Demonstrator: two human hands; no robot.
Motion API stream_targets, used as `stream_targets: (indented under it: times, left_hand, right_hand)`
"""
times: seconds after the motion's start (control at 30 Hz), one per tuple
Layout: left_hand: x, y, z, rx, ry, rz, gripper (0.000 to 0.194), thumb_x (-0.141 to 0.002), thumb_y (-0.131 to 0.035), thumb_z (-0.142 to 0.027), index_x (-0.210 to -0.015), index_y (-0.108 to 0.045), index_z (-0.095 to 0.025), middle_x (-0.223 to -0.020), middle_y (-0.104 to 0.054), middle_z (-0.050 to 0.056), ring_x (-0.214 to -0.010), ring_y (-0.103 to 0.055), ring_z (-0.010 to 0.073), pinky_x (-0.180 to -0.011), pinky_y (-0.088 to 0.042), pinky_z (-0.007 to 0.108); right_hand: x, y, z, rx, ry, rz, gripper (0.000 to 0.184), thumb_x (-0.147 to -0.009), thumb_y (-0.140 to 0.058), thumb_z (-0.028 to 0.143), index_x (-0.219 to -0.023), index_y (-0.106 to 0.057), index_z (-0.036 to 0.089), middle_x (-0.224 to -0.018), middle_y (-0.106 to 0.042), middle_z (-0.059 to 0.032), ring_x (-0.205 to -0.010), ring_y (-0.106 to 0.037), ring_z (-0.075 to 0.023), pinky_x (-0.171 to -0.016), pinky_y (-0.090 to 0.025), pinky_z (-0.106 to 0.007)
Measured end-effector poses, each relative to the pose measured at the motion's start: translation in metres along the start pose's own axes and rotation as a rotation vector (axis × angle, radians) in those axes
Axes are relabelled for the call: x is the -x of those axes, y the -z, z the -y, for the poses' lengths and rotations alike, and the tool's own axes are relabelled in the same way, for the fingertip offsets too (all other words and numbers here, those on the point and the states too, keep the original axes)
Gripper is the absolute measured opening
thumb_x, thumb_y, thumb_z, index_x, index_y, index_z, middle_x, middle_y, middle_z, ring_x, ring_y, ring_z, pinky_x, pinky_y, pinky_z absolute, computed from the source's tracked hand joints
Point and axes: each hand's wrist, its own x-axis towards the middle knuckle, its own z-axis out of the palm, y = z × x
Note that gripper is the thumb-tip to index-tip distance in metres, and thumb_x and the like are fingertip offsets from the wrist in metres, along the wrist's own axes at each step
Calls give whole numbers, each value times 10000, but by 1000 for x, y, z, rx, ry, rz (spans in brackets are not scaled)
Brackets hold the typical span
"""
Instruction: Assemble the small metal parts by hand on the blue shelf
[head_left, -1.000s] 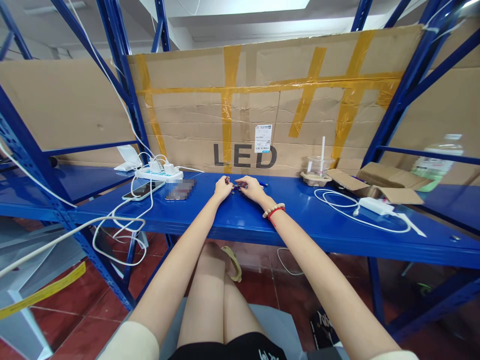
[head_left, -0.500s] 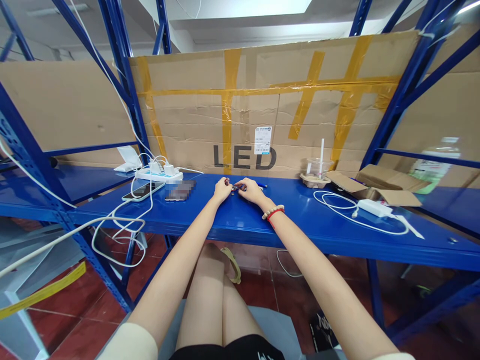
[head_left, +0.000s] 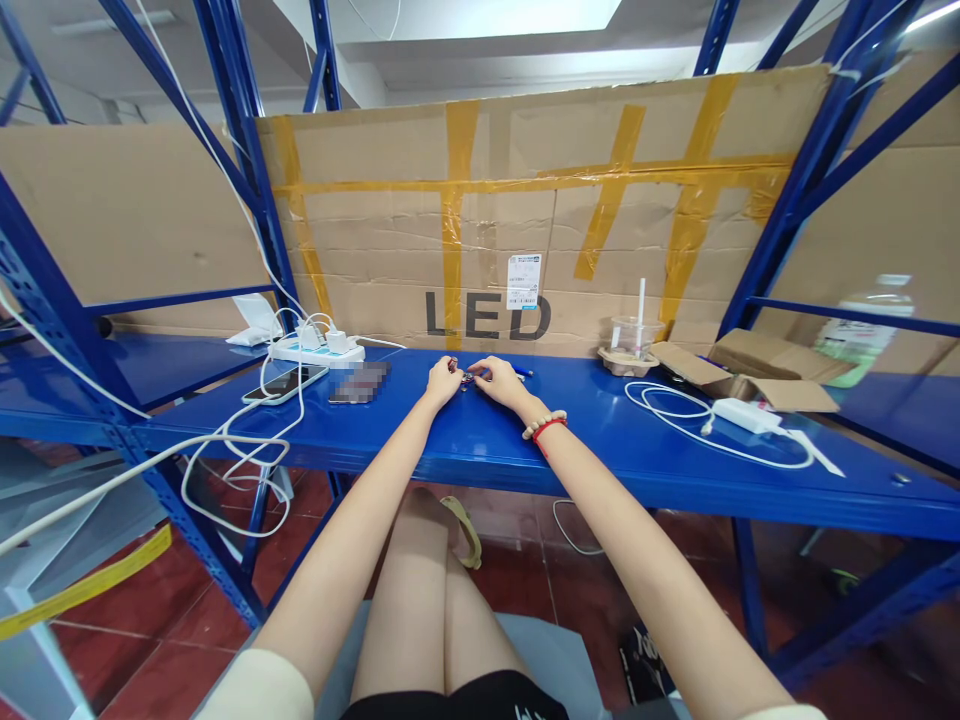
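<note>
Fingers of the left hand (head_left: pixel 444 382) and right hand (head_left: pixel 496 383) curl toward one small dark object (head_left: pixel 468 378) between them, over one blue shelf (head_left: pixel 487 440); whether either pinches it cannot be told. Beside the right hand, one pen-like blue item (head_left: pixel 528 373); leftward, one smartphone (head_left: pixel 283 385), one power strip (head_left: pixel 326 357); rightward, one plastic cup (head_left: pixel 624 338).

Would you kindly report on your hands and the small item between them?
Left hand and right hand close together at blue table. Small dark item between them, grip unclear. Slim blue item beside right hand.
</note>
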Motion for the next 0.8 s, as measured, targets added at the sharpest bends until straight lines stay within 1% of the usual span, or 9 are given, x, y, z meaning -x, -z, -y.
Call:
stream_targets:
  times: [0.1,0.23,0.37,0.47,0.67,0.8]
  left_hand:
    - [0,0,0,-2,9,1,95,-672,-487,-75,-658,-480,-169,-701,-558,8,-682,-495,125,-689,-387,239]
    - [1,0,-1,12,7,5,79,-685,-486,-90,-682,-490,-169,-718,-563,11,-695,-498,127,-693,-386,240]
    - [1,1,-1,10,13,5,85,-683,-489,-90,-666,-471,-171,-700,-550,7,-674,-481,123,-672,-378,237]
    - [0,1,-1,5,9,6,88,-686,-490,-91,-665,-465,-172,-697,-549,6,-673,-482,123,-669,-378,236]
    - [0,1,-1,-12,6,11,121,-678,-495,-80,-632,-436,-175,-687,-543,5,-662,-480,122,-652,-374,234]
    - [0,1,-1,-40,-5,17,112,-687,-489,-85,-643,-441,-175,-709,-561,14,-673,-491,127,-651,-378,238]
  right_hand:
    - [-1,-1,-1,-17,-1,13,292,-708,-521,16,-931,-661,141,-882,-627,-58,-743,-590,-128,-755,-481,-277]
    - [-1,-1,-4,-28,21,9,311,-682,-521,9,-938,-661,119,-905,-612,-69,-691,-571,-116,-721,-480,-263]
    - [-1,0,-4,-38,31,-10,295,-687,-543,21,-934,-656,135,-906,-599,-56,-645,-557,-99,-688,-481,-250]
    - [0,2,-1,-40,37,-32,272,-708,-540,26,-929,-655,136,-913,-602,-61,-636,-561,-97,-690,-487,-258]
    - [1,2,0,-56,17,-28,281,-700,-568,35,-949,-659,127,-904,-652,-79,-727,-608,-142,-735,-502,-285]
    - [0,1,-2,-82,24,-16,334,-697,-529,-3,-978,-658,124,-910,-677,-78,-814,-629,-161,-785,-498,-289]
